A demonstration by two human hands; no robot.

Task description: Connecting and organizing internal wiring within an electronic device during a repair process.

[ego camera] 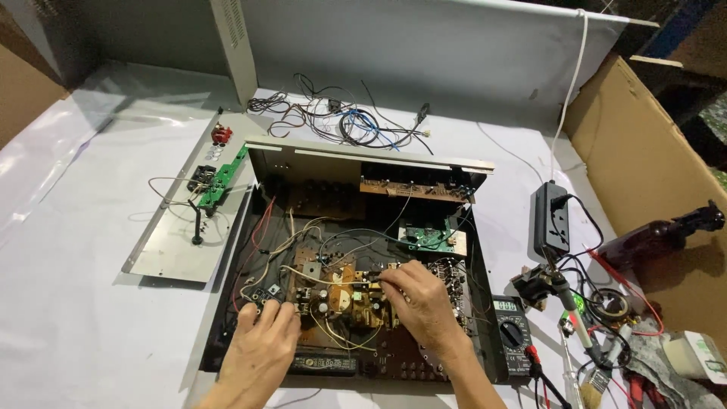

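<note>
- Wires [333,322] are the first risk: pale and red leads loop loosely over the brown circuit board [356,295], right beside both hands, so a finger moving sideways could snag one and tear it off its solder joint
- Components on the board stand upright and close together; pressure from the fingertips could bend a capacitor or crack the old board, which looks brittle at its edges
- Chassis [227,303] walls are thin sheet metal, and a wrist dragged across the front edge could get cut
- Soldering gear and the multimeter [515,333] sit just beside the chassis on the right, with cables trailing; an elbow swing could pull them over
- Left hand [261,344] lies curled over the lower left part of the board, fingers bent down onto small parts near the black components; whether it pinches anything I cannot tell, since the fingertips are hidden
- Right hand [424,303] rests on the middle of the board, fingers drawn together with the tips pressed at a spot near the yellowish section; it seems to pinch or press something small, but nothing held is clear
- Board sits inside the open chassis, low in the middle of the view, on the white-covered table [76,303]
</note>
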